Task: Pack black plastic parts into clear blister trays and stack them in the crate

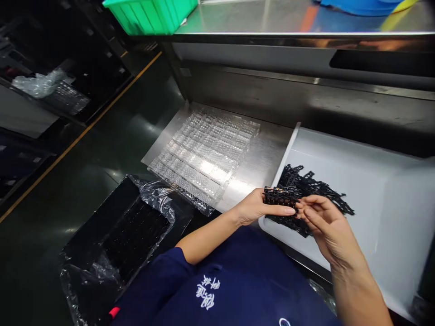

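Over the near left part of a white tray (367,176), my left hand (256,208) is closed around a stack of black plastic strips (280,195), thumb along its near side. My right hand (322,219) is at the right end of that stack, thumb and fingers pinched together; whether a piece sits between them is too small to make out. Behind and beneath both hands a loose heap of black strips (316,188) lies in the tray. My hands hide part of the heap.
Left of the white tray, a clear compartmented plastic tray (207,156) lies on the metal bench (268,145). A black bin lined with clear plastic (136,235) stands lower left. A green crate (149,16) sits on the raised metal shelf (258,20), with something blue (363,6) at right.
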A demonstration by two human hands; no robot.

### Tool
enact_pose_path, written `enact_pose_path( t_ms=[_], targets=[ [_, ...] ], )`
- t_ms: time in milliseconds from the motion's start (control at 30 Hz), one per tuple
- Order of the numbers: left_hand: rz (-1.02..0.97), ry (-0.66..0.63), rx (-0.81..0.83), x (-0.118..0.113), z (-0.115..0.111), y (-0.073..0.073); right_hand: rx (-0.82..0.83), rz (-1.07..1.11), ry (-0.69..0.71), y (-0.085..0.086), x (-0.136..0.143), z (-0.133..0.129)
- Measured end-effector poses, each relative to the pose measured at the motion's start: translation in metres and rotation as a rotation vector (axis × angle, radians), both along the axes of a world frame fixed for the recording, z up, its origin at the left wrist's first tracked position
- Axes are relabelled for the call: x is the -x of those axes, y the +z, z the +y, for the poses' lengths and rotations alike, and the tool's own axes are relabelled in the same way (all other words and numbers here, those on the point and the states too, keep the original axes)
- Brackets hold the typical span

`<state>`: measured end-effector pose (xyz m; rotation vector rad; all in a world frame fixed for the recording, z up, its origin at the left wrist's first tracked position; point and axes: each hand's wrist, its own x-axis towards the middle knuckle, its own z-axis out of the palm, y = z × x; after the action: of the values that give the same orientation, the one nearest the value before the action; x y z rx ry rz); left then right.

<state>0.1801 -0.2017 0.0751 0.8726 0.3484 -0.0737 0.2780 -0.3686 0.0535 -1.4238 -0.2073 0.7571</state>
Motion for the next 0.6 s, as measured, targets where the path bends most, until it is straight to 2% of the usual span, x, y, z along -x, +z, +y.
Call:
enact_pose_path(
  t_ms=[133,300,400,467,600],
  targets=[
    [0.0,0.069,-0.044,0.014,0.013,-0.007,-0.052,0.244,0.158,-0.014,0.016,0.029],
    [0.013,0.069,-0.097,0.03,0.028,-0.009,-0.065,0.37,0.248,-0.019,0.029,0.052],
    [-0.025,0.027,-0.163,0.034,0.035,-0.006,-0.043,0.401,0.352,-0.018,0.03,0.061],
    [-0.082,0.02,-0.269,0.036,0.038,-0.003,-0.044,0.394,0.406,-0.017,0.031,0.065],
    [-0.064,0.053,-0.484,0.038,0.041,0.0,-0.058,0.215,0.437,-0.021,0.034,0.069]
  ],
)
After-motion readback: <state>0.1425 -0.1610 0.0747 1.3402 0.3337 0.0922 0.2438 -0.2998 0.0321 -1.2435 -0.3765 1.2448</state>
